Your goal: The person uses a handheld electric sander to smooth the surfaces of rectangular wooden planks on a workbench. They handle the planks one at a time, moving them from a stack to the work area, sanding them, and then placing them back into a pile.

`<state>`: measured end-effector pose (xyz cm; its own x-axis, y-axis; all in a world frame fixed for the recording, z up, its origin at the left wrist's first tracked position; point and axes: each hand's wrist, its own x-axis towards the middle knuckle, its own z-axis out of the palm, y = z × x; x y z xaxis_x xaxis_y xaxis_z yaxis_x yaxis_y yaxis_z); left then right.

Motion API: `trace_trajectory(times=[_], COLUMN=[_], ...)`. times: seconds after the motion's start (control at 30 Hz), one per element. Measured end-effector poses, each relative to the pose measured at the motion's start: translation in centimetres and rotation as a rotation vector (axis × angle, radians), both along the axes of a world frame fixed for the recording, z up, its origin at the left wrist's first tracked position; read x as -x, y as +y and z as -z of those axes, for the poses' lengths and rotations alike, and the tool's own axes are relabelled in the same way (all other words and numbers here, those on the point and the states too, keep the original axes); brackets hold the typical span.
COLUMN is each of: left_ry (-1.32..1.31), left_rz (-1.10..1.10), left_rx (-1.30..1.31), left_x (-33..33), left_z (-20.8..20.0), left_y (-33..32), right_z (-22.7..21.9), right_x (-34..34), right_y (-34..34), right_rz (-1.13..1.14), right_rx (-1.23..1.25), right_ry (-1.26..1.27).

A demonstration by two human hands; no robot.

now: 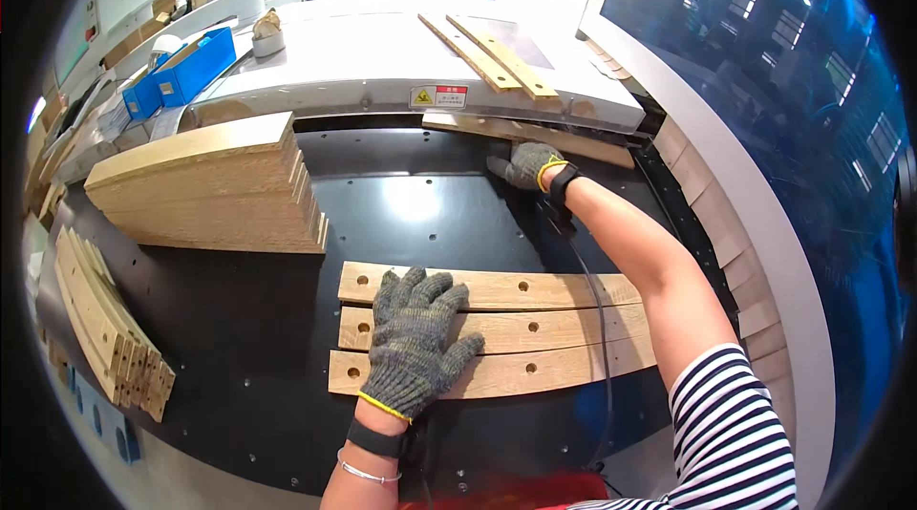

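Observation:
Three curved wooden slats (530, 329) with drilled holes lie side by side on a dark work surface. My left hand (415, 338), in a grey knit glove, rests flat across their left part, fingers spread and open. My right hand (533, 166), gloved the same way, reaches to the far side, against the near side of a single wooden slat (592, 149) beside the white machine's edge. Its thumb points left; the other fingers are bunched and partly hidden, so their grip is unclear. Dark bands circle both wrists.
A tall stack of wooden slats (205, 190) stands at the back left, with another stack (110, 319) at near left. Two slats (501, 56) lie on the white machine top (353, 42). Blue bins (196, 66) sit far left. A cable (604, 338) crosses the three slats. A blue glossy panel (764, 80) curves along the right.

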<state>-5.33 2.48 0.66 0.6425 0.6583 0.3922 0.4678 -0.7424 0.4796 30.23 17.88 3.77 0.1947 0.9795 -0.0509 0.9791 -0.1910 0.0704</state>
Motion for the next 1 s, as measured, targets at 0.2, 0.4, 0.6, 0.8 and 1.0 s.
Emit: trace_trajectory(times=[0.2,0.4,0.6,0.8,1.0], left_ry=[0.019,0.026,0.046,0.082,0.044], left_rz=[-0.001,-0.020,-0.009,-0.011,0.026], left_rx=[0.034,0.022,0.021,0.010,0.010], left_x=[-0.3,-0.1,-0.1,-0.3,-1.1], left_z=[-0.6,-0.8,-1.0,-1.2,-1.2], left_y=[-0.2,-0.2,0.0,-0.2,-0.1], right_z=[2.6,3.9,1.0,0.5,4.3], right_x=[-2.7,-7.1,-4.9,-4.1,-11.2], right_y=[2.5,2.2,1.6,0.9,3.7], right_rz=[0.143,0.172,0.404,0.466,0.328], right_rx=[-0.193,-0.296,-0.057,-0.128,-0.030], right_ry=[0.088,0.072,0.133,0.210,0.154])
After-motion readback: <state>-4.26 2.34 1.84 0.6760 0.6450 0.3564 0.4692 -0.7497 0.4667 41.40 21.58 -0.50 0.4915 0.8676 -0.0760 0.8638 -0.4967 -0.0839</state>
